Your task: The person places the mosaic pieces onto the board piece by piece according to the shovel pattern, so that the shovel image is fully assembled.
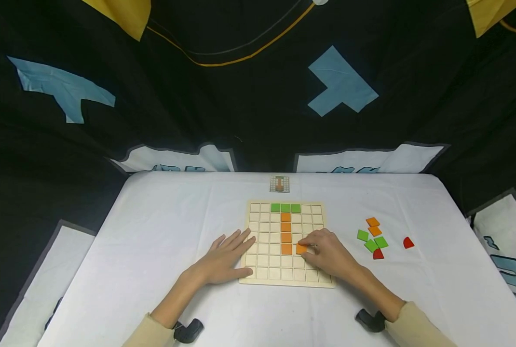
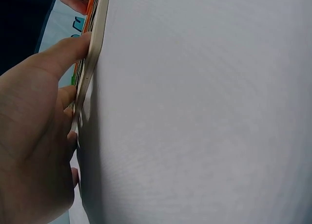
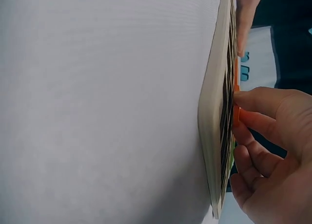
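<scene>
Grid bd on wht tblcloth, blk backdrop

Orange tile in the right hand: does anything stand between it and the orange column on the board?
Nothing visible does. The right hand pinches the orange tile just right of the orange column, with only bare board showing between. The left hand lies at the board's left edge, clear of that gap.

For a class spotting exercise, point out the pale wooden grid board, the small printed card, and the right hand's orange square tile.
Pale wooden grid board [image 1: 286,261], head view: bare lower square.
Small printed card [image 1: 279,184], head view: its middle.
Orange square tile [image 1: 301,248], head view: its uncovered face.
</scene>
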`<state>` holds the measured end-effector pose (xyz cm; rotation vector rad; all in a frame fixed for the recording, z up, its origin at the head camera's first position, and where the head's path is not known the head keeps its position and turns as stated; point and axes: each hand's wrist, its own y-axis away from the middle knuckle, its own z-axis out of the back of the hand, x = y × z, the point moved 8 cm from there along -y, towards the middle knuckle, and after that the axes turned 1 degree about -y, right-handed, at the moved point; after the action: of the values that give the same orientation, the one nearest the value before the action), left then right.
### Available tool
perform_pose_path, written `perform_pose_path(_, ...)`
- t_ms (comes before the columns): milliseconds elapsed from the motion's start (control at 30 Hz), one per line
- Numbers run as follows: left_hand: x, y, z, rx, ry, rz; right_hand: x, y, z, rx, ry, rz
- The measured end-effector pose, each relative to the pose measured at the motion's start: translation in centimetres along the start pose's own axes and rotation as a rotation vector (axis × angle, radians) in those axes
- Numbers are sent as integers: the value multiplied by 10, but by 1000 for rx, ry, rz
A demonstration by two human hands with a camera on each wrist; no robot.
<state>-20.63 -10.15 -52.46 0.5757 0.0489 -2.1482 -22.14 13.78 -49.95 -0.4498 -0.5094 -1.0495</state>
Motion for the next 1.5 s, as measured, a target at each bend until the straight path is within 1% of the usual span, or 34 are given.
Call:
perform_pose_path(167,1,0,-1,1,4,4,3,-2,-3,4,25,5)
perform_pose_path(500,-2,1,2,-1,13,-3,9,-5,-5,-8,37,57)
perform_pose_path(867,-1,1,1,-2,13,-3,7,-5,-7,8,36,28)
perform_pose_path(1100,1,-1,-1,-2,13,15,6,-5,-6,-3,38,40)
perform_pose_path(1267,3,-1,-2,11,4,30,6,-5,-6,-9,39,39)
perform_pose_path(1500,3,0,-2,6,4,24,4,-5,-3,-6,49,38)
